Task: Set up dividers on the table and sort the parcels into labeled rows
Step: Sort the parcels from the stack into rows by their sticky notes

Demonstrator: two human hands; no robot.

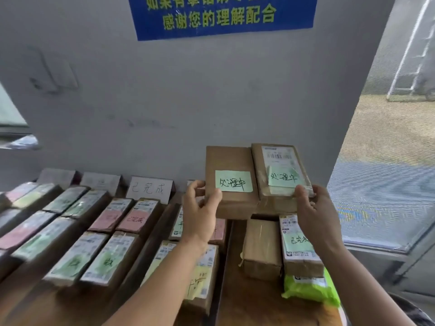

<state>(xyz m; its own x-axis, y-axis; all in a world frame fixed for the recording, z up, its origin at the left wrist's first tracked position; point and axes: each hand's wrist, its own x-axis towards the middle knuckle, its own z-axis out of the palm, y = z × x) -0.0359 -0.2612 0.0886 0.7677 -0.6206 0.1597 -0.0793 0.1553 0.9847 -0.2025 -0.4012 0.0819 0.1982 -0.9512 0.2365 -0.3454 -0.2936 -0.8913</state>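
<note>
Brown parcels (231, 182) held side by side, left hand (200, 208) and right hand (315, 208) gripping outer edges.

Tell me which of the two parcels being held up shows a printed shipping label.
The right-hand parcel, held by the right hand. It shows a barcode label above its green note; the left-hand parcel shows only plain cardboard and a green note.

A blue sign (223, 15) with yellow Chinese characters hangs on the grey wall (164, 102). At right, a window (388, 161) shows a white ladder (409, 55) outside.
</note>
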